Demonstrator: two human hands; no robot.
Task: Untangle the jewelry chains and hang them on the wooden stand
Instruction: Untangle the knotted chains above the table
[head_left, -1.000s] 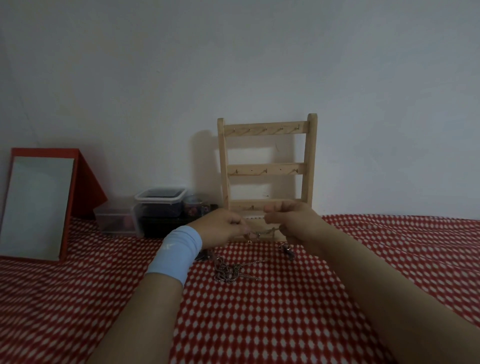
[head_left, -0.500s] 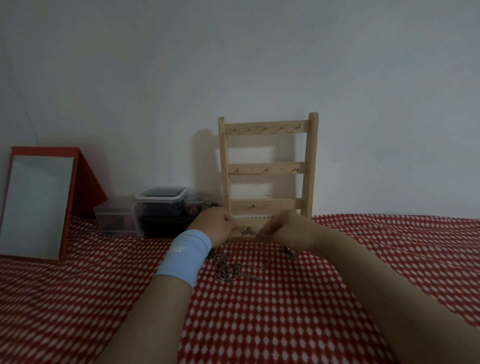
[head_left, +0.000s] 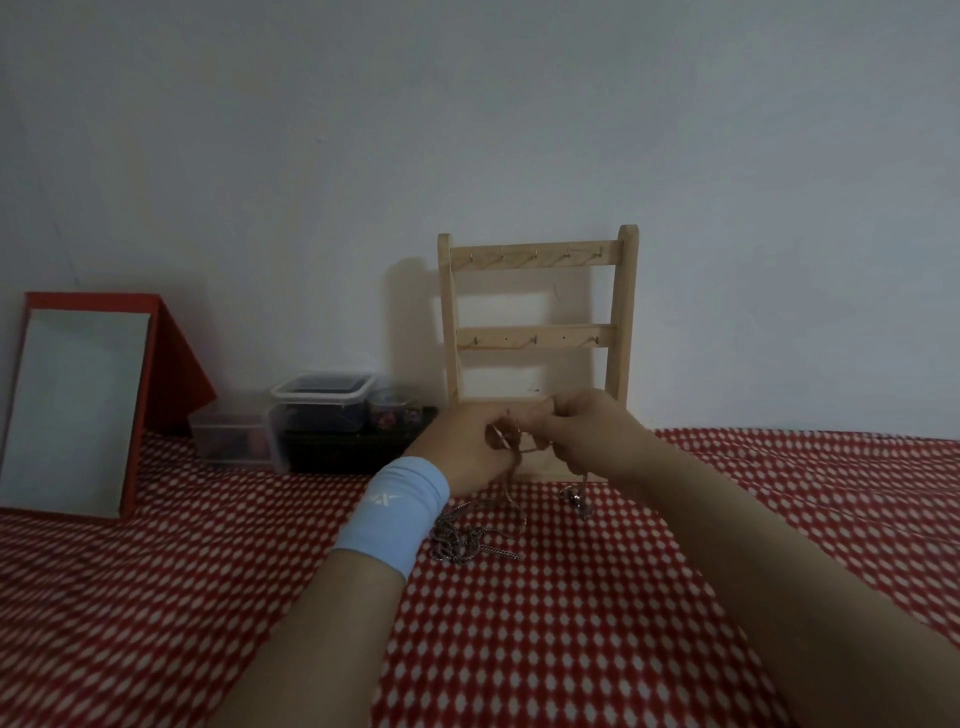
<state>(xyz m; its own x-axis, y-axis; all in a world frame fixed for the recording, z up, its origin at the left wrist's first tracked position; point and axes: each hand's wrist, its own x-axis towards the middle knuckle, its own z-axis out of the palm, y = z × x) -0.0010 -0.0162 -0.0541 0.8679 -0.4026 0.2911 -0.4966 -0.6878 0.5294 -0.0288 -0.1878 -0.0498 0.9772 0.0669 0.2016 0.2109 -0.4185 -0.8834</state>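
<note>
Presently, head view, the only one supplied. Both hands are raised in front of the lower part of the wooden stand (head_left: 535, 255), which leans or stands against the wall at the back of the red checked cloth (head_left: 571, 634).

The left hand (head_left: 457, 449), with a pale blue wristband (head_left: 390, 514) on that wrist, has its fingers curled and pinches a chain (head_left: 519, 453). The right hand (head_left: 589, 431) is likewise curled and pinches the same chain close by; the two hands are nearly touching. From the pinch, strands fall to the tangle of chains (head_left: 461, 543) lying on the cloth just below the left wrist. A further end with a small clasp or pendant (head_left: 575, 500) rests on the cloth under the right hand.

The small hooks (head_left: 532, 340) visible on the upper and middle rails carry nothing; the lowest rail is hidden behind the hands.

Assessment: the untangling step is in hand and no hanging is done. The next move appears to call for easing one strand free of the knot with slack, not tension, then lifting it clear to a hook.

Off to the left stand a red-framed mirror (head_left: 78, 405) and plastic boxes (head_left: 322, 410).
</note>
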